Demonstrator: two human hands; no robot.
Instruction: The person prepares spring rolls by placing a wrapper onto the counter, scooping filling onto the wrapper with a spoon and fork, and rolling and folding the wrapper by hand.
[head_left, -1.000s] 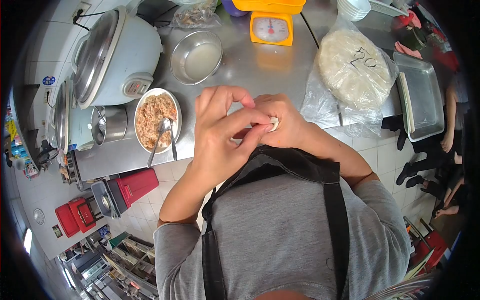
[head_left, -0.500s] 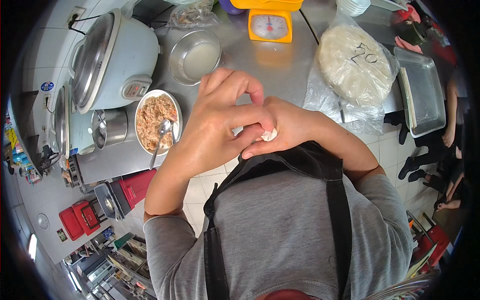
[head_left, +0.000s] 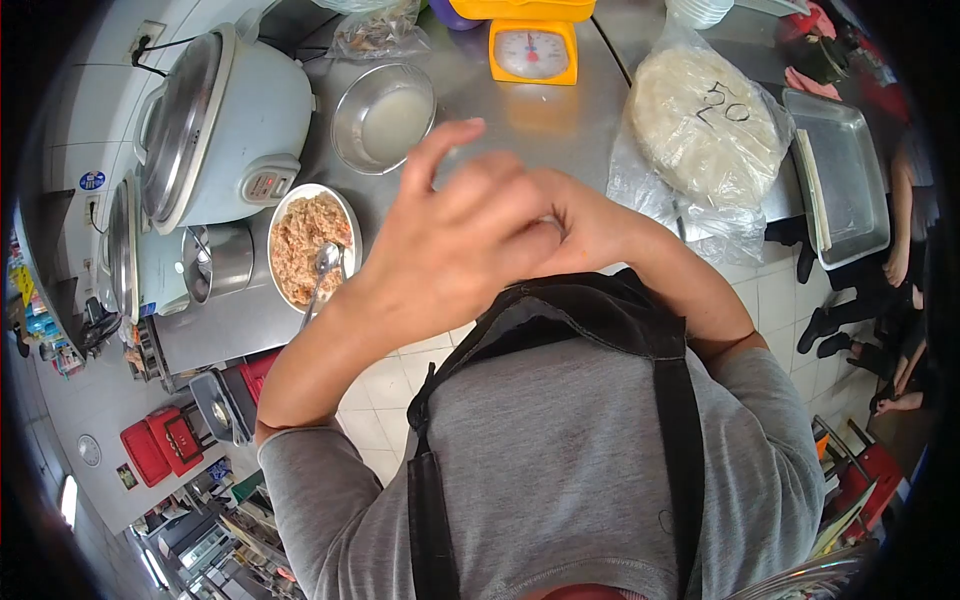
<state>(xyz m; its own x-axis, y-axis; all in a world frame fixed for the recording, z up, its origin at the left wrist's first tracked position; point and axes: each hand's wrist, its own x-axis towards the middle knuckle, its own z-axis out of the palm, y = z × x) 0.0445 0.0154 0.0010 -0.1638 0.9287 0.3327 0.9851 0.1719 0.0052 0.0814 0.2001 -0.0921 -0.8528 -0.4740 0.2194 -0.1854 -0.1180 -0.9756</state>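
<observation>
My left hand [head_left: 465, 235] lies over my right hand [head_left: 580, 225] in front of my chest, slightly blurred. Its index finger sticks up and bends, while the other fingers curl in against the right hand. Whatever they pinch is hidden. Most of my right hand's fingers are covered by the left. Left of my hands is a white oval bowl [head_left: 352, 222] of pinkish minced filling [head_left: 300, 240], with a metal spoon [head_left: 327, 258] resting in it. Beyond my left hand stands a metal bowl [head_left: 350, 145] with cloudy liquid.
A large rice cooker [head_left: 250, 120] stands at the left. At the back is a yellow kitchen scale [head_left: 533, 52]. A plastic bag marked 50 [head_left: 708, 130], holding pale round sheets, lies on the right beside a metal tray [head_left: 845, 175]. Other people's arms and legs show at far right.
My left hand has turned and slid over the right hand, its index finger lifting. The small white piece of dough seen between my fingers is now hidden.
</observation>
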